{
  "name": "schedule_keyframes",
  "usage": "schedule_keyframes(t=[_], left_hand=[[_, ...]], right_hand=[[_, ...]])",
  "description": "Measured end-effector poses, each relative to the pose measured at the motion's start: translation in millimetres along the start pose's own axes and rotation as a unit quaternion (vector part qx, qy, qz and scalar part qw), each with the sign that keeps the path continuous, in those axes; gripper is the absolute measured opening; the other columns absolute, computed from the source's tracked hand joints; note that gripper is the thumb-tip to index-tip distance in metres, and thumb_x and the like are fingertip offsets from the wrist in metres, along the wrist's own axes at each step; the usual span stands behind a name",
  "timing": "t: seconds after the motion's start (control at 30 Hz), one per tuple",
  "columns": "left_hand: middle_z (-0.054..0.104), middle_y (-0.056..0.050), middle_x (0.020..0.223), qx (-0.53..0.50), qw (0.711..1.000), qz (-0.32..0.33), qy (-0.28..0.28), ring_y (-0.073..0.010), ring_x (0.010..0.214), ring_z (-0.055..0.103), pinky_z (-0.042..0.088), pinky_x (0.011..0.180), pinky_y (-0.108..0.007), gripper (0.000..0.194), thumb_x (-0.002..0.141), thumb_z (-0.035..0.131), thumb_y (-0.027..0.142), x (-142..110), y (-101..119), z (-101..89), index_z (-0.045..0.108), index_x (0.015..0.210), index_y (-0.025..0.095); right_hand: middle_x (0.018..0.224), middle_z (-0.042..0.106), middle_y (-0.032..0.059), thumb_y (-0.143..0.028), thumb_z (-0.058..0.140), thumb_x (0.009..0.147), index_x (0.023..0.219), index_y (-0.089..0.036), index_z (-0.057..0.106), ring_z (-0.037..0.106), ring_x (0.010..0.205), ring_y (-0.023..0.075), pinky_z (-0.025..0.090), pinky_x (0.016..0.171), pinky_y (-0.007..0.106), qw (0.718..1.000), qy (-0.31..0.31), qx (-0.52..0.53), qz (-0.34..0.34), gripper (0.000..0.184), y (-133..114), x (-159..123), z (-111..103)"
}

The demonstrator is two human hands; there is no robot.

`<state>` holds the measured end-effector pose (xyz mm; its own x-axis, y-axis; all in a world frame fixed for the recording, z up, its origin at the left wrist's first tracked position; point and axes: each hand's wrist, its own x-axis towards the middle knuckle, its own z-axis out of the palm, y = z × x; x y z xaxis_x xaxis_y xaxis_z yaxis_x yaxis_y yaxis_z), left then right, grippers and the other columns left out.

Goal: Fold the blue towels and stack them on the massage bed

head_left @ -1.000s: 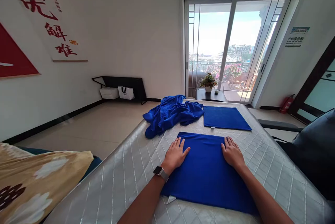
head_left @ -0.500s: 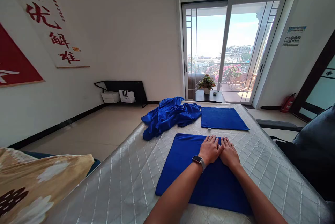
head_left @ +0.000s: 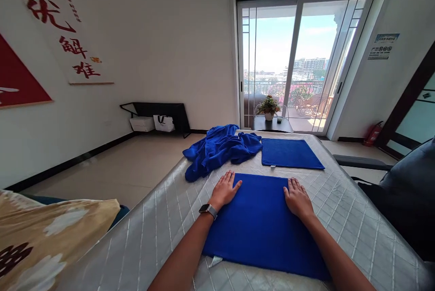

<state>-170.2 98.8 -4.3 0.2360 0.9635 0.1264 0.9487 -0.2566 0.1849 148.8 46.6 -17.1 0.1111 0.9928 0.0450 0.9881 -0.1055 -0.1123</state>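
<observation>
A folded blue towel (head_left: 261, 223) lies flat on the grey quilted mattress (head_left: 159, 241) in front of me. My left hand (head_left: 224, 189), with a watch on its wrist, rests open and flat on the towel's far left corner. Open too, my right hand (head_left: 297, 198) presses flat on the far right part of the same towel. Beyond it lies a second folded blue towel (head_left: 288, 153). A crumpled heap of blue cloth (head_left: 217, 148) sits to the left of that one.
A patterned yellow cushion (head_left: 50, 236) lies at the lower left. A dark chair (head_left: 404, 191) stands at the right of the mattress. Behind it are a small table with a potted plant (head_left: 268, 107) and glass balcony doors (head_left: 295, 60). Bare floor (head_left: 129, 168) stretches to the left.
Half a second ago both hands lay side by side at the towel's far middle; my left hand has slid out left and my right hand slightly right, flattening the towel.
</observation>
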Motion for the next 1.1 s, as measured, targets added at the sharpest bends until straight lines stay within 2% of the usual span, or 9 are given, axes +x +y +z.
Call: schedule_keyframes(t=[0.3, 0.67, 0.87, 1.1], left_hand=[[0.026, -0.018, 0.165, 0.009, 1.0, 0.003, -0.001, -0.0269, 0.153, 0.023, 0.019, 0.125, -0.042, 0.079, 0.103, 0.019, 0.061, -2, 3, 1.8, 0.029, 0.157, 0.004], [0.03, -0.016, 0.164, -0.006, 1.0, 0.003, 0.009, -0.0281, 0.153, 0.025, 0.022, 0.124, -0.046, 0.075, 0.102, 0.023, 0.06, -4, 3, 0.9, 0.032, 0.157, 0.009], [0.031, -0.017, 0.163, -0.002, 1.0, 0.0, 0.004, -0.0277, 0.153, 0.025, 0.02, 0.125, -0.044, 0.077, 0.102, 0.022, 0.06, -5, 3, -1.5, 0.032, 0.157, 0.006], [0.033, -0.014, 0.163, -0.01, 1.0, 0.001, 0.008, -0.0282, 0.153, 0.025, 0.021, 0.124, -0.047, 0.073, 0.102, 0.024, 0.059, -5, 3, -1.9, 0.032, 0.158, 0.012]], right_hand=[[0.167, 0.023, 0.011, -0.043, 0.019, 0.103, 0.159, -0.007, 0.025, 0.017, 0.154, 0.0226, 0.014, 0.124, 0.04, 1.0, 0.005, -0.013, -0.012, 0.067, 6, 4, 8], [0.168, 0.02, 0.0092, -0.047, 0.02, 0.103, 0.16, -0.008, 0.023, 0.013, 0.155, 0.0206, 0.011, 0.125, 0.04, 0.999, -0.012, 0.005, -0.038, 0.069, 16, 7, 3], [0.167, 0.022, 0.007, -0.049, 0.021, 0.103, 0.16, -0.01, 0.025, 0.012, 0.155, 0.0198, 0.01, 0.126, 0.04, 0.999, -0.009, 0.011, -0.033, 0.069, 15, 6, 3], [0.169, 0.012, 0.0063, -0.048, 0.021, 0.102, 0.16, -0.01, 0.022, 0.006, 0.156, 0.0209, 0.01, 0.126, 0.041, 0.999, -0.015, 0.01, -0.03, 0.069, 15, 7, 4]])
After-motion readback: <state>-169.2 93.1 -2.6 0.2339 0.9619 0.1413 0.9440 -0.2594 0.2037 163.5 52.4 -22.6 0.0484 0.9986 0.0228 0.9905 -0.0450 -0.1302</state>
